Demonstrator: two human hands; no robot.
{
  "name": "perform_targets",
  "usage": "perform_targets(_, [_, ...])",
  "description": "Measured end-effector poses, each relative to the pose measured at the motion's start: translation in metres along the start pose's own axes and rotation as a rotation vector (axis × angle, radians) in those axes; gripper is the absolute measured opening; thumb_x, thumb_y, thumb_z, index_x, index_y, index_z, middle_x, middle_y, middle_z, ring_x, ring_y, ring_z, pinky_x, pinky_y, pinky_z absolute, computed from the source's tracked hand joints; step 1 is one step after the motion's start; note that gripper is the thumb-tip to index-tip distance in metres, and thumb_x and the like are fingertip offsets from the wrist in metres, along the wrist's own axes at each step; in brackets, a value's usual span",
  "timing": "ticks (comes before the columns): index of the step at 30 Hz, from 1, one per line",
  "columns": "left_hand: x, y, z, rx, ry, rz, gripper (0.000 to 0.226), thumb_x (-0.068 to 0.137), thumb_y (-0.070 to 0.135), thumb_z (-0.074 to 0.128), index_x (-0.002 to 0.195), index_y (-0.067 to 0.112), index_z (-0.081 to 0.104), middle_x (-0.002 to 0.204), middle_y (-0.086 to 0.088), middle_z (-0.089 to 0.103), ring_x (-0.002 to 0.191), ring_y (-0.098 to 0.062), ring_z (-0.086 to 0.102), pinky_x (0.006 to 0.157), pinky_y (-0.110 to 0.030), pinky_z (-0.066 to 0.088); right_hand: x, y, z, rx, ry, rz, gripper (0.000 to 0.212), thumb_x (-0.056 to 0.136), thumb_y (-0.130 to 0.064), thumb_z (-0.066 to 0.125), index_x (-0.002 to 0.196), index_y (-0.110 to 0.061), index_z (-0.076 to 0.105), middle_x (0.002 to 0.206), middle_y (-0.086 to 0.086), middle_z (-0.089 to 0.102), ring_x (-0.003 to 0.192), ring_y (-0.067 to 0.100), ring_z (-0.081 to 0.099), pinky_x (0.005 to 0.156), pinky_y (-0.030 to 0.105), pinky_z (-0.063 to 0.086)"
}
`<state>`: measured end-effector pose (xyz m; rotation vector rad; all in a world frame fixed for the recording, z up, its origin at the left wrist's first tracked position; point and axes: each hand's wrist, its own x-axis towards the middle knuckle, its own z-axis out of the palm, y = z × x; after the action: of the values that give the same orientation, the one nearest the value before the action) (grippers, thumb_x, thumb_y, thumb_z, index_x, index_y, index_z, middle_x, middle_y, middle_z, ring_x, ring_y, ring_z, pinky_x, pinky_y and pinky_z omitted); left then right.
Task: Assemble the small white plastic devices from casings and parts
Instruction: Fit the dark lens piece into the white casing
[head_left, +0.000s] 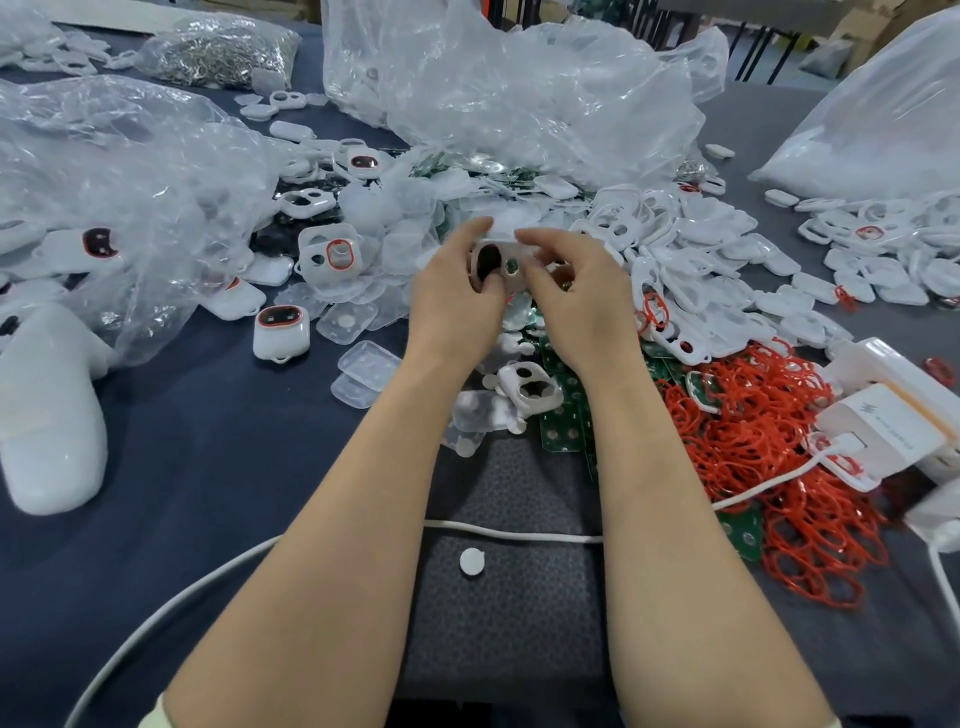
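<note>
Glossy white casing (503, 254) — rounded, two-holed — pinched by left hand (457, 296) and right hand (576, 296).

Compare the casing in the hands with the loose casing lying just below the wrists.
The held casing is gripped by the left hand and right hand; the loose casing lies on green boards. The held casing shows a dark part in one opening and green in the other; the loose casing's look unfilled. Both are white with two openings.

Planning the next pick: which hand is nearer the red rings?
Right. Both hold the white casing; the right hand is left of the red rings, the left hand farther left.
</note>
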<state>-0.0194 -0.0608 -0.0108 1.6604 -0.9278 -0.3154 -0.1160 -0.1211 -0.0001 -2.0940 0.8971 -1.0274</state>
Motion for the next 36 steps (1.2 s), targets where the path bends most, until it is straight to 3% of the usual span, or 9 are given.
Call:
perform_targets(5, [0.003, 0.001, -0.003, -0.231, 0.134, -0.159, 0.015, 0.089, 0.011, 0.062, 0.101, 0.017, 0.054, 0.085, 0.005, 0.062, 0.076, -0.005, 0.059, 0.070, -0.011, 0.047, 0.000, 0.001, 0.000, 0.044, -0.088, 0.153, 0.007, 0.090, -0.015, 0.060, 0.090, -0.011, 0.066, 0.080, 0.005, 0.071, 0.077, 0.017, 0.067, 0.078, 0.036, 0.055])
perform_targets(11, [0.001, -0.001, -0.001, -0.299, 0.039, -0.139, 0.012, 0.092, 0.013, 0.060, 0.086, 0.023, 0.058, 0.077, 0.003, 0.064, 0.061, 0.001, 0.060, 0.060, -0.012, 0.046, 0.001, 0.000, 0.002, 0.057, -0.118, 0.162, 0.006, 0.087, -0.017, 0.064, 0.092, -0.016, 0.062, 0.081, 0.001, 0.067, 0.076, 0.015, 0.063, 0.070, 0.027, 0.051])
perform_targets(13, [0.000, 0.001, 0.001, -0.245, 0.037, -0.072, 0.011, 0.092, 0.011, 0.061, 0.089, 0.021, 0.058, 0.081, 0.005, 0.065, 0.072, -0.004, 0.063, 0.063, -0.011, 0.047, 0.001, 0.001, 0.003, 0.132, -0.063, 0.173, 0.008, 0.087, -0.011, 0.062, 0.092, -0.017, 0.059, 0.080, 0.002, 0.064, 0.074, 0.017, 0.062, 0.070, 0.031, 0.051])
perform_targets(16, [-0.003, 0.004, 0.004, -0.141, 0.048, 0.033, 0.017, 0.088, 0.006, 0.063, 0.099, 0.018, 0.057, 0.092, 0.008, 0.065, 0.091, -0.010, 0.063, 0.080, -0.017, 0.050, -0.001, -0.001, 0.004, 0.130, 0.074, 0.112, 0.013, 0.084, -0.005, 0.062, 0.089, -0.016, 0.057, 0.079, -0.005, 0.061, 0.068, 0.000, 0.056, 0.066, 0.019, 0.047])
perform_targets(18, [-0.005, 0.004, 0.005, -0.077, 0.046, 0.067, 0.024, 0.086, 0.007, 0.064, 0.108, 0.015, 0.057, 0.101, 0.006, 0.063, 0.098, -0.010, 0.061, 0.085, -0.020, 0.049, -0.003, -0.003, 0.006, 0.137, 0.151, 0.058, 0.016, 0.080, 0.001, 0.061, 0.089, -0.012, 0.058, 0.085, -0.001, 0.063, 0.076, 0.002, 0.058, 0.070, 0.021, 0.049])
perform_targets(21, [-0.007, 0.004, 0.006, -0.009, 0.053, 0.091, 0.027, 0.087, 0.010, 0.063, 0.114, 0.013, 0.058, 0.105, 0.006, 0.060, 0.097, -0.010, 0.061, 0.084, -0.025, 0.050, -0.004, -0.004, 0.008, 0.098, 0.221, -0.034, 0.016, 0.079, 0.000, 0.061, 0.093, -0.007, 0.060, 0.095, 0.009, 0.063, 0.088, 0.019, 0.060, 0.075, 0.027, 0.050])
perform_targets(26, [-0.010, 0.007, 0.006, 0.023, 0.086, 0.160, 0.025, 0.085, 0.004, 0.061, 0.109, 0.010, 0.059, 0.100, 0.000, 0.064, 0.092, -0.015, 0.062, 0.084, -0.031, 0.051, -0.004, -0.004, 0.012, 0.087, 0.258, -0.125, 0.014, 0.080, 0.000, 0.062, 0.094, -0.003, 0.060, 0.095, 0.011, 0.062, 0.088, 0.020, 0.058, 0.070, 0.012, 0.044])
perform_targets(31, [-0.011, 0.008, 0.004, -0.027, 0.147, 0.169, 0.025, 0.084, 0.004, 0.060, 0.109, 0.009, 0.060, 0.099, -0.004, 0.065, 0.091, -0.019, 0.063, 0.084, -0.036, 0.052, -0.004, -0.005, 0.014, 0.101, 0.226, -0.120, 0.012, 0.082, -0.001, 0.063, 0.094, -0.002, 0.058, 0.093, 0.010, 0.062, 0.090, 0.024, 0.060, 0.074, 0.037, 0.051])
perform_targets(36, [-0.011, 0.008, 0.003, -0.031, 0.152, 0.173, 0.024, 0.084, 0.005, 0.061, 0.108, 0.009, 0.061, 0.099, -0.004, 0.066, 0.092, -0.020, 0.063, 0.084, -0.038, 0.052, -0.005, -0.005, 0.014, 0.091, 0.224, -0.127, 0.011, 0.083, -0.002, 0.063, 0.093, -0.001, 0.058, 0.092, 0.010, 0.062, 0.088, 0.025, 0.059, 0.073, 0.041, 0.050])
